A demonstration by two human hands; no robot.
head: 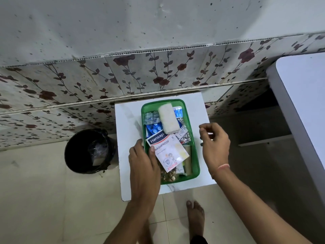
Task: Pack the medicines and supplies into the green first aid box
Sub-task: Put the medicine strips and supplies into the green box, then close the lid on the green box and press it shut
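The green first aid box (194,155) stands open on a small white table (128,124). Inside lie a white gauze roll (168,119), blue and silver tablet strips (153,127), foil strips (185,138) and a Hansaplast plaster packet (168,150) on top. My left hand (144,164) rests on the box's left rim, its thumb pressing the plaster packet. My right hand (213,145) hovers just right of the box with fingers loosely curled; I see nothing held in it.
A black waste bin (88,152) with a liner stands on the floor to the table's left. A flower-patterned tiled wall (158,71) runs behind. A white surface (302,106) juts in at right. My bare foot (195,215) is below the table.
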